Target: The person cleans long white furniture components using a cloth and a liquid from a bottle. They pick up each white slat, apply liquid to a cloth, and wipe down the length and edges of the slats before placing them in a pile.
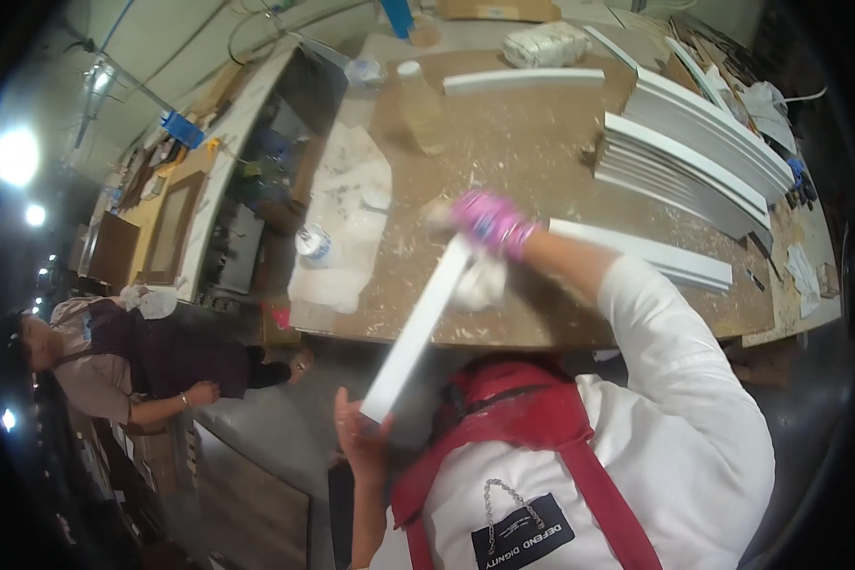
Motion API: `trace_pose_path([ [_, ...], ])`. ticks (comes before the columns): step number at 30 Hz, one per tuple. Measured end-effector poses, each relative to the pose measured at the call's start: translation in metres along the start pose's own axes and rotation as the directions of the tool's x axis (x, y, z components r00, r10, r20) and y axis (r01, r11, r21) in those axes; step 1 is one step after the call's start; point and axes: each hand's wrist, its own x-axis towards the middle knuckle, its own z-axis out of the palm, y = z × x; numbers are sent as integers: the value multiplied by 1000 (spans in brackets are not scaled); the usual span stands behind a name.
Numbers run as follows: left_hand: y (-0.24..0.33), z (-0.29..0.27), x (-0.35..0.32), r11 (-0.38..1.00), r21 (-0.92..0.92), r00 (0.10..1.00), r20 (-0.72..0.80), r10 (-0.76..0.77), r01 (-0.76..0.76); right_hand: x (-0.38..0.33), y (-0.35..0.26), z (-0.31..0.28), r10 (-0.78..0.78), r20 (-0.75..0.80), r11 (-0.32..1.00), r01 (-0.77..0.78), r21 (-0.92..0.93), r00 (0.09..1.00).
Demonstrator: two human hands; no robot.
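Note:
A long white strip (418,328), like a piece of trim or moulding, slants from the worktable's front edge toward me. My bare left hand (359,433) grips its near end, off the table, with one finger pointing up beside it. At the far end is my right hand (492,223) in a pink patterned glove, smeared by motion. A pale blur shows at its fingertips, and I cannot tell whether it is fingers or something held. Under the right wrist, a crumpled white cloth (483,287) lies beside the strip.
White strips lie at right in a stack (679,171), with another group (651,255) nearer. A lone strip (522,81) lies at the back near a clear bottle (421,109). At left, a can (313,241) stands on paper (351,199). A person (152,356) stands left.

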Motion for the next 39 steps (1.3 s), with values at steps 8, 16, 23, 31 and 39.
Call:
trace_pose_path([
  [8,1,13,-21,960,277,997,52,-64,47,-75,-20,-22,-784,183,338,655,-676,593],
  [16,-16,23,-26,973,216,993,66,-93,76,-127,-16,48,-618,311,749,661,-46,722],
  [23,-41,42,-30,971,229,991,97,-89,65,-138,-27,41,-610,276,776,630,18,743],
  [31,-48,35,-23,966,249,994,61,-85,68,-149,-29,57,-564,236,809,587,-34,791],
  [39,-29,45,88,898,395,981,104,165,-193,-142,-14,45,-545,182,796,573,-195,819],
])
